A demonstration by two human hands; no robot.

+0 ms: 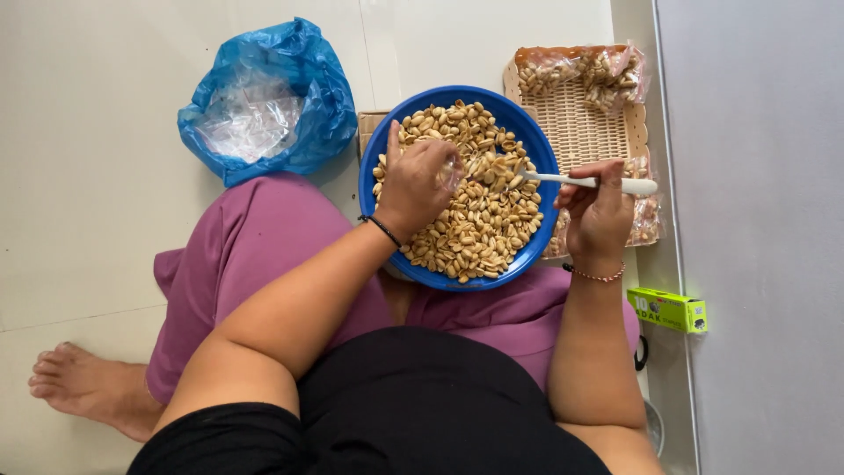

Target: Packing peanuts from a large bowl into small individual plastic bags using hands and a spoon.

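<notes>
Left hand: the left hand point(415, 183) is seen at the centre of the frame, over the peanuts; its fingers are curled around a small clear plastic bag point(450, 173), which is pinched at the fingertips.
Right hand: the right hand point(600, 214) is seen right of centre, closed around the handle of a white spoon point(580, 181).
Spoon: it is held nearly level, with its handle pointing to the right edge of the frame and its bowl reaching left to the small bag, just above the peanuts.
Bowl: a round blue bowl point(538, 149) is placed at the centre of the frame, resting on the lap, and is filled with shelled peanuts point(479, 224).
Wrists: a dark band is worn on the left wrist and a beaded bracelet on the right.
Woven tray: a pale woven tray point(580, 127) is set in the upper right, partly hidden behind the bowl; filled clear packets of peanuts point(585, 72) are lying on it.
Blue bag: a crumpled blue plastic bag point(259, 101) is seen in the upper left, on the floor, with clear plastic inside.
Green box: a small green box point(668, 309) is lying at the right, just beside the right forearm.
</notes>
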